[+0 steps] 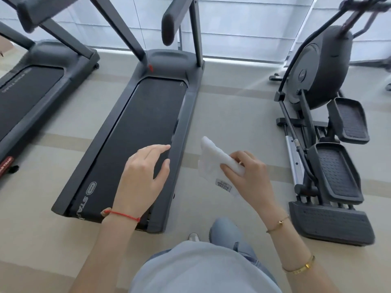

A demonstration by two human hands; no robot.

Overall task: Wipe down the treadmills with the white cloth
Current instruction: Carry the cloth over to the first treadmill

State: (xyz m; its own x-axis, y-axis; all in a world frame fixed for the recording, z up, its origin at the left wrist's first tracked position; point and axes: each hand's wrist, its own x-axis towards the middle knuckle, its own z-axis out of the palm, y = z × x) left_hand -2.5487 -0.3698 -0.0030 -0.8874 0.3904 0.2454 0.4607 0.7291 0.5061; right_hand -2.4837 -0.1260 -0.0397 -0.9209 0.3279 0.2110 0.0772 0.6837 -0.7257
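Right hand: the right hand [246, 178] held the cloth [215, 163], thumb and fingers pinched on its near end, over the floor just beside the treadmill.
Left hand: the left hand [146, 174] was empty, fingers loosely spread and a little curled, over the belt [137, 127]; I could not tell if it touched it.
Cloth: white, soft, folded into a thick strip; a small printed label [223, 185] hung at its lower edge.
Handling: it looked light and limp, so it would bend and sag past the grip. I judged it better to take it in the palm, bunched or folded flat, than by one end.
Treadmill: the treadmill [186, 115] was dark grey, long and narrow, with smooth hard side rails and a matte black belt. Two slanted uprights rose from the front hood, with a padded handle [169, 24] above.
Second treadmill: the second treadmill [27, 89] stood to the left, same shape, only partly in view.
Other machine: an elliptical [323, 115] stood to the right, well apart, with ribbed pedals.
Floor: the floor [237, 115] was pale and striped.
Progress: the wipe on this treadmill seemed not yet begun.
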